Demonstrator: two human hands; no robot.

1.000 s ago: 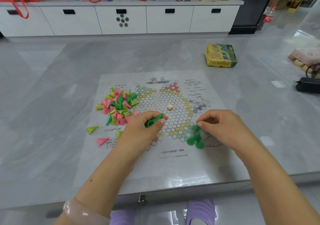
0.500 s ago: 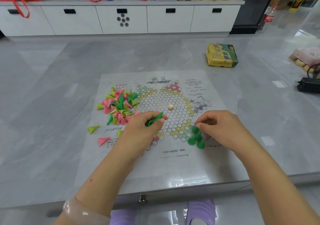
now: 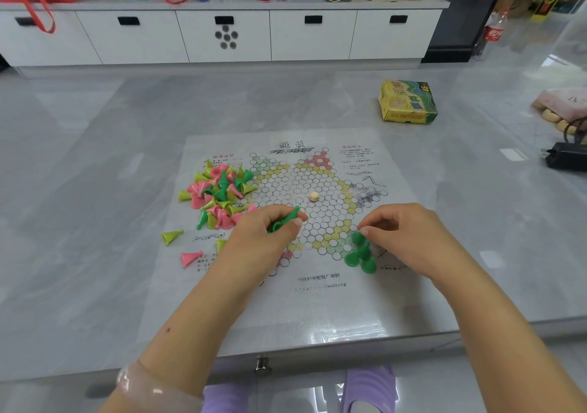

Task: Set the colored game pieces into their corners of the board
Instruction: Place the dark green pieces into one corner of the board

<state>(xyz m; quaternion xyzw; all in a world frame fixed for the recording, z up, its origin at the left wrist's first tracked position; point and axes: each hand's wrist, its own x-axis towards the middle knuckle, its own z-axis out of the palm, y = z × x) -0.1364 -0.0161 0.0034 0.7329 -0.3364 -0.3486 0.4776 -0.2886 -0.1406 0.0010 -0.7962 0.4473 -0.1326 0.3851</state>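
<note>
A paper checkers board point(image 3: 305, 304) with a star of circles lies on the grey table. My left hand point(image 3: 266, 234) grips several dark green cone pieces point(image 3: 286, 220) over the board's lower left part. My right hand point(image 3: 409, 234) pinches the top of a green piece point(image 3: 358, 237) at the lower right green corner. Three more green pieces point(image 3: 362, 258) stand upright just below it. A pile of pink, yellow-green and green cones point(image 3: 219, 195) lies on the board's left side. A small cream bead point(image 3: 313, 196) sits at the centre.
Loose cones lie left of my left hand: a yellow-green one point(image 3: 171, 236) and a pink one point(image 3: 190, 258). A yellow-green game box point(image 3: 408, 101) sits at the far right, a black adapter point(image 3: 565, 156) at the right edge. White cabinets point(image 3: 222, 37) stand behind.
My right hand has shifted slightly down and left over the green corner with a piece at its fingertips. My left hand has stayed in place with its green pieces.
</note>
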